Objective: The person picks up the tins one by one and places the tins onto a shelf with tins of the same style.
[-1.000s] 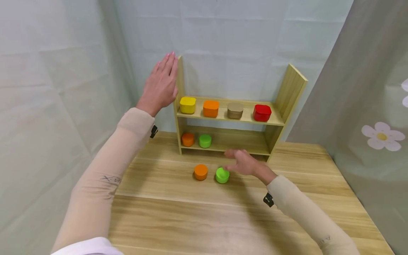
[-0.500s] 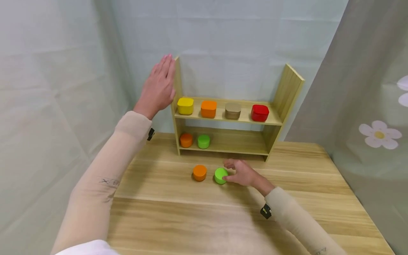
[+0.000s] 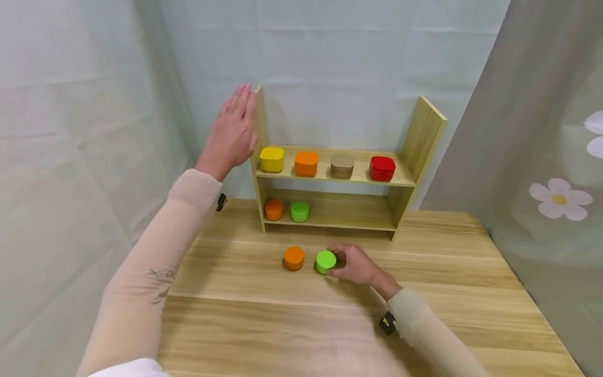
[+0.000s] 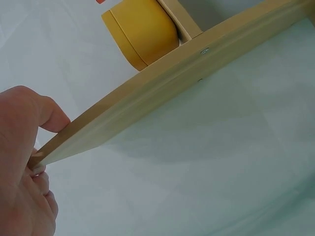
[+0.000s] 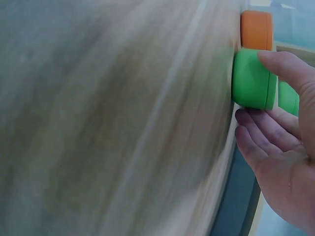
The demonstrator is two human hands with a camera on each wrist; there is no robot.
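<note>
An orange and a green tin already stand on the lower shelf point(image 3: 330, 222), while the right hand point(image 3: 354, 263) grips the green tin point(image 3: 325, 261) on the table point(image 3: 447, 272) beside the orange tin point(image 3: 294, 257), and the flat left hand point(image 3: 232, 133) braces the shelf's side.

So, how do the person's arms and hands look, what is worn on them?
Both hands, the left hand and the right hand, are bare. Each arm wears a tight beige sleeve to the wrist, with faint dark markings. A small black device sits at each wrist. A white garment shows at the shoulder.
</note>
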